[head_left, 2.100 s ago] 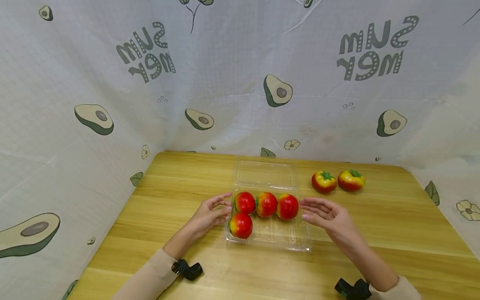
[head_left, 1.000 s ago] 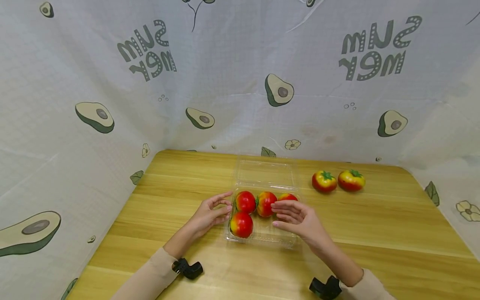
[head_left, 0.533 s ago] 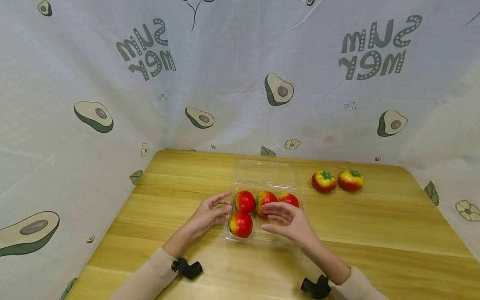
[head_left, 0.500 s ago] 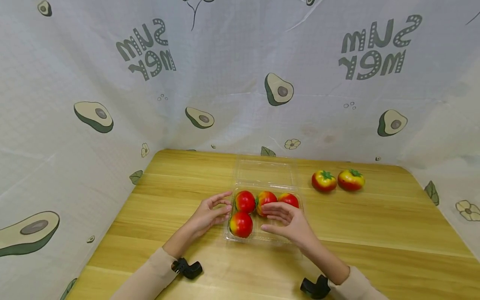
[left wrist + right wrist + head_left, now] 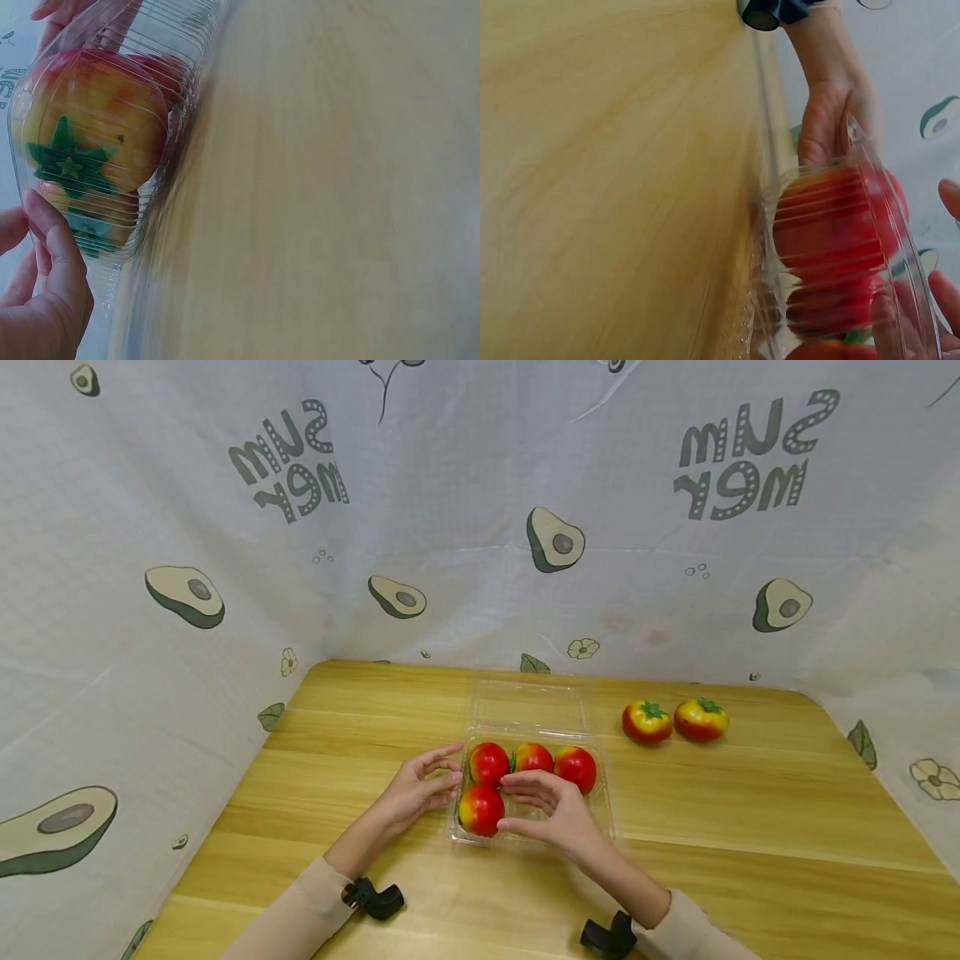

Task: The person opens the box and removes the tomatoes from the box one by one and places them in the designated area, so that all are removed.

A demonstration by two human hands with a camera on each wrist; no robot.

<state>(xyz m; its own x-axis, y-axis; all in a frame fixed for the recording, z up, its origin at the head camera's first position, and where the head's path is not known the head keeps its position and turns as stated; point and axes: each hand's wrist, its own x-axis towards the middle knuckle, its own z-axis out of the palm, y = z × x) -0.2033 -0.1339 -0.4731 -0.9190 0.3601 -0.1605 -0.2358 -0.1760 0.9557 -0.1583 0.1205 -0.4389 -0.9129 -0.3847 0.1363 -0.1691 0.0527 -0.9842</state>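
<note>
A clear plastic clamshell box stands on the table, its lid folded back. Three red-and-yellow toy tomatoes fill the back row, among them the left one and the right one. Another tomato sits at the front left. My left hand rests its fingertips against the box's left wall; the left wrist view shows a fingertip touching the plastic beside a green tomato calyx. My right hand hovers over the box, loosely curved and holding nothing, thumb and fingertips close beside the front-left tomato.
Two more tomatoes, one on the left and one on the right, lie on the wooden table right of the box. A white avocado-print cloth hangs behind and beside the table.
My right hand has moved left from the box's right side, across the back-row tomatoes, to the front-left tomato. The left hand stays at the left wall; the tomatoes keep their places.
</note>
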